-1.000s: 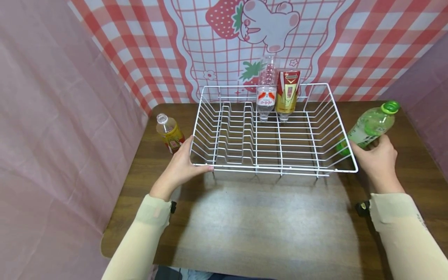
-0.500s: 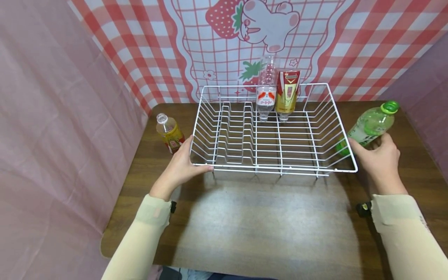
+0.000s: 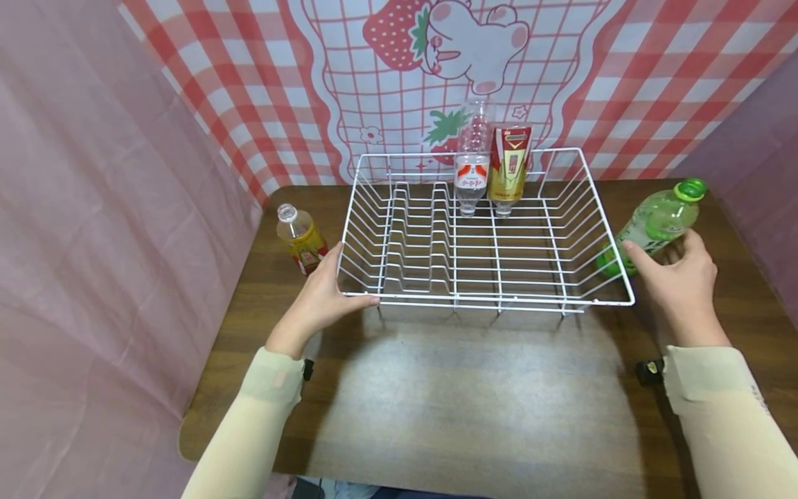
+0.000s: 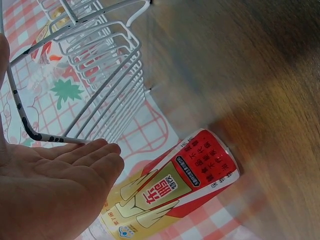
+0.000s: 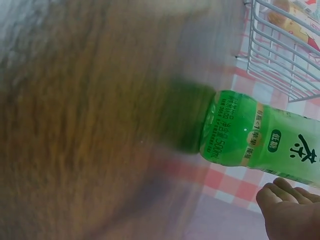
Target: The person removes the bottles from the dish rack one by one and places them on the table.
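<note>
In the head view, my left hand [image 3: 320,298] holds the front left corner of a white wire dish rack [image 3: 517,299], thumb along the front rim and fingers against the side. The left wrist view shows the fingertips right at the rim. Beside them stands a bottle with a red and yellow label [image 3: 307,244]. At the rack's right end my right hand [image 3: 682,291] is spread around a green drink bottle [image 3: 662,220], thumb in front of it. In the right wrist view those fingers [image 5: 287,192] are loose and show a gap below the bottle.
Inside the rack, at the back, a clear bottle [image 3: 472,173] and a red and gold bottle [image 3: 510,163] stand upside down. A red checked cloth [image 3: 654,76] hangs behind the wooden table [image 3: 474,402]; a pink curtain [image 3: 106,242] hangs at left.
My right hand has shifted slightly right and opened wider, its thumb moving off the rack's corner. The left hand, the rack and the bottles stay in place.
</note>
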`<move>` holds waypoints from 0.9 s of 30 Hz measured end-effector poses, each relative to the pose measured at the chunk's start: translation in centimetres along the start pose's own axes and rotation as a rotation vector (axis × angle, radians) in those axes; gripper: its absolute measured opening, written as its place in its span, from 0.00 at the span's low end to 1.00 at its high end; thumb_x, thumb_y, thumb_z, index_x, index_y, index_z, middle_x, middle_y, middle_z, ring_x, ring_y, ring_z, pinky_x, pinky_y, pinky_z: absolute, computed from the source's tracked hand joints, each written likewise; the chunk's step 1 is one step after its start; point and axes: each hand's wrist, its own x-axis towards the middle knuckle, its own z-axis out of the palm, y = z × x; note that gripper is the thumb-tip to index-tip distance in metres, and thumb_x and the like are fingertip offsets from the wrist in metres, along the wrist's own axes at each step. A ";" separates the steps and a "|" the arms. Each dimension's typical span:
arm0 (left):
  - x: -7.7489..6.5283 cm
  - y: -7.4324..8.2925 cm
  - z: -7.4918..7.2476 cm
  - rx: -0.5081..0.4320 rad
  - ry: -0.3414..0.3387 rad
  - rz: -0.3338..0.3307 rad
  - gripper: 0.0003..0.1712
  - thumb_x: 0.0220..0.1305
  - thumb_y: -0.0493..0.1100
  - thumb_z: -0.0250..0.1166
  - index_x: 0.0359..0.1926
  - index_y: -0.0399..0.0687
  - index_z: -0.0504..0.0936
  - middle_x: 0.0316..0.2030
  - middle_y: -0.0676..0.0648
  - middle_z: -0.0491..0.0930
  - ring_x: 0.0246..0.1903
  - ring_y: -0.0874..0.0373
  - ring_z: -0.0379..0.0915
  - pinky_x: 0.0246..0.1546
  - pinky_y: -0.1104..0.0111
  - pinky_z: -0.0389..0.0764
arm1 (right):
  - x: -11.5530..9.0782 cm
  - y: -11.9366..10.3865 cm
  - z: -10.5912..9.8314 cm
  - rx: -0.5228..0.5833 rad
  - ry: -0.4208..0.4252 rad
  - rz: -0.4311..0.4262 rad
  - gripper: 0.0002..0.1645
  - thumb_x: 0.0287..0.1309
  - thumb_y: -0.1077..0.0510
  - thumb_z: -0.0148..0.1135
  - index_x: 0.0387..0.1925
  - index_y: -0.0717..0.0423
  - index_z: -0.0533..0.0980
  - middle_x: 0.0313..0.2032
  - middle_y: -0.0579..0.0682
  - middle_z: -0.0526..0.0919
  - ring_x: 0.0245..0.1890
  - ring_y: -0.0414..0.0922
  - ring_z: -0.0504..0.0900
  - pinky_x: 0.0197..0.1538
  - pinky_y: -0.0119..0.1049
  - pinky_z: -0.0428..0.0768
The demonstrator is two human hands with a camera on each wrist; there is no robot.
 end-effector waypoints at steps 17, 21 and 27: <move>-0.2 -0.2 0.0 -0.051 0.006 0.015 0.73 0.46 0.67 0.80 0.81 0.47 0.46 0.77 0.42 0.52 0.73 0.46 0.52 0.71 0.49 0.58 | -0.2 -2.3 -0.4 0.088 0.067 -0.028 0.43 0.59 0.59 0.71 0.73 0.53 0.65 0.69 0.55 0.70 0.68 0.41 0.67 0.69 0.32 0.62; -0.2 -0.2 0.1 -0.047 -0.007 -0.015 0.75 0.47 0.68 0.79 0.81 0.46 0.43 0.78 0.41 0.48 0.74 0.44 0.50 0.71 0.48 0.57 | -0.3 -2.7 -0.6 0.087 0.070 -0.033 0.42 0.59 0.59 0.71 0.73 0.54 0.65 0.69 0.56 0.70 0.68 0.41 0.67 0.69 0.31 0.63; -0.1 -0.3 0.2 -0.048 -0.005 -0.009 0.75 0.47 0.69 0.79 0.81 0.46 0.43 0.78 0.41 0.50 0.73 0.44 0.52 0.71 0.48 0.58 | -0.2 -3.1 -1.2 0.111 0.088 -0.023 0.42 0.60 0.60 0.70 0.74 0.55 0.63 0.69 0.58 0.69 0.69 0.42 0.66 0.67 0.27 0.63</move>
